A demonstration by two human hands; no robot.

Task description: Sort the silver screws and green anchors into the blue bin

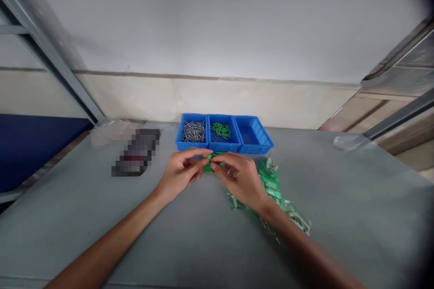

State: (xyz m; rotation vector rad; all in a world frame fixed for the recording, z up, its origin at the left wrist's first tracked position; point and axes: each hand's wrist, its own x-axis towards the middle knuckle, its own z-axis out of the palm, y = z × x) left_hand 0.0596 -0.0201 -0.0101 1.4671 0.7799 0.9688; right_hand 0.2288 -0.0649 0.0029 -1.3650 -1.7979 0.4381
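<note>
My left hand (185,170) and my right hand (243,178) meet just in front of the blue bins, fingertips nearly touching. Both are closed in a pinch around a small green plastic wall plug (209,157), partly covered by the fingers. More green wall plugs (208,169) lie on the table beneath the fingertips. Behind them, the middle blue bin (215,140) holds loose green plugs. The left blue bin (190,146) contains many metal screws (194,132). Under and beside my right wrist lie clear bags of green plugs (271,185), partly hidden by the arm.
A third blue bin (249,133) stands at the right of the row. A dark pixelated object (137,151) and crumpled clear plastic (110,132) lie on the left of the grey table (152,244). Another clear plastic piece (347,142) is far right. A wall rises behind.
</note>
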